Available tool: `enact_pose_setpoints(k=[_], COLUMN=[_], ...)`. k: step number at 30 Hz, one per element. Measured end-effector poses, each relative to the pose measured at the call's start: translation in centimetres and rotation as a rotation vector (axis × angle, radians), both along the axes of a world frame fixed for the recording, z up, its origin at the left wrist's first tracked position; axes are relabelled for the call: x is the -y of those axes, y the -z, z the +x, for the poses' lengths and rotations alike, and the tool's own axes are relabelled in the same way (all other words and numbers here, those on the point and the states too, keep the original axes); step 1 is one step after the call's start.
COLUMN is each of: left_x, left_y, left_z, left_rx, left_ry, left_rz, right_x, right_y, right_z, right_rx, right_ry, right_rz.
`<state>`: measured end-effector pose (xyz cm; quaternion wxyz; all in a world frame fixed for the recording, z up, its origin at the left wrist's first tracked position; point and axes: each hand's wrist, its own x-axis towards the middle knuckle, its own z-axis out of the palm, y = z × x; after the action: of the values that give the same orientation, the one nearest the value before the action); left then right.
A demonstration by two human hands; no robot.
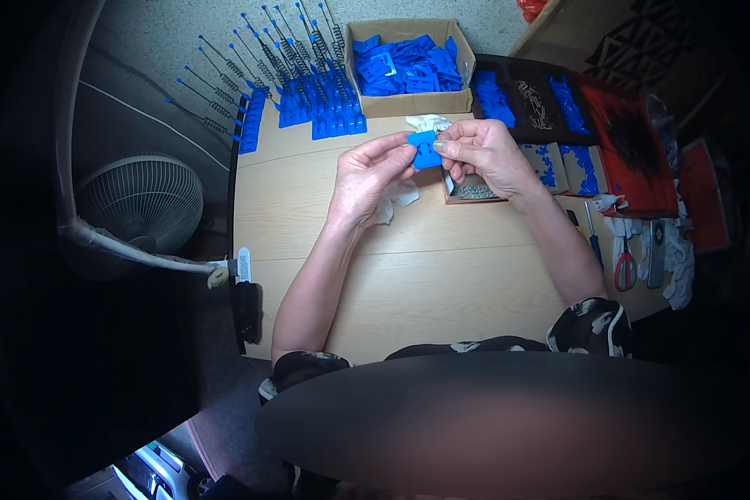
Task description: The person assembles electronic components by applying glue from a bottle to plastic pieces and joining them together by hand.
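Between my two hands, above the far middle of the table, is a flat blue plastic plate [425, 151] with a cut-out in it. My left hand [370, 174] pinches its left edge between thumb and fingers. The thumb and fingers of my right hand [485, 155] are closed at the plate's right side; whether they also hold a small part is hidden. Under the right hand stands a small box [473, 191] of tiny metal pieces. A crumpled white cloth or paper [402, 194] lies beneath the left hand.
A cardboard box [412, 102] full of blue plates stands at the back. Left of it, blue blocks [338, 121] carry upright springs on rods. At right are trays of small blue parts [579, 169], a red tray [633, 142], red-handled scissors [625, 268] and a screwdriver [593, 237]. A fan [142, 204] stands left.
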<state>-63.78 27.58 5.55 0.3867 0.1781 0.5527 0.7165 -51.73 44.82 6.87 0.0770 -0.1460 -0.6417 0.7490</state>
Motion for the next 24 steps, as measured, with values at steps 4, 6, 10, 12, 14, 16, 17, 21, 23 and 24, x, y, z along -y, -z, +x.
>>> enact_pose_setpoints(k=[4, 6, 10, 12, 14, 16, 17, 21, 23, 24], left_x=[0.2, 0.5, 0.9, 1.1, 1.2, 1.2, 1.2, 1.4, 1.3, 1.2], left_y=[0.0, -0.1, 0.0, 0.1, 0.4, 0.8, 0.9, 0.6, 0.5, 0.3], left_z=[0.0, 0.1, -0.1, -0.3, -0.5, -0.8, -1.0, -1.3, -1.1, -1.1], left_rx=[-0.01, -0.043, -0.025, -0.01, -0.016, -0.026, -0.027, -0.1, -0.106, -0.111], left_ry=[0.004, 0.019, 0.019, 0.053, 0.059, 0.064, 0.072, 0.093, 0.082, 0.07], left_rz=[-0.014, -0.026, -0.037, -0.01, -0.005, -0.002, 0.009, 0.026, 0.031, 0.033], right_x=[0.1, 0.2, 0.7, 0.7, 0.8, 0.8, 0.9, 0.9, 0.9, 0.8], right_y=[0.1, 0.4, 0.5, 0.6, 0.6, 0.7, 0.8, 1.2, 1.2, 1.0], right_z=[0.0, 0.0, -0.1, -0.2, -0.2, -0.4, -0.6, -1.1, -1.1, -1.1], right_rx=[0.01, 0.005, 0.002, -0.001, 0.002, 0.0, -0.006, -0.015, -0.023, -0.031], right_ry=[-0.014, -0.009, 0.004, 0.023, 0.021, 0.019, 0.021, 0.026, 0.024, 0.02], right_rz=[0.026, 0.019, 0.004, -0.001, 0.002, 0.003, 0.0, -0.01, -0.01, -0.013])
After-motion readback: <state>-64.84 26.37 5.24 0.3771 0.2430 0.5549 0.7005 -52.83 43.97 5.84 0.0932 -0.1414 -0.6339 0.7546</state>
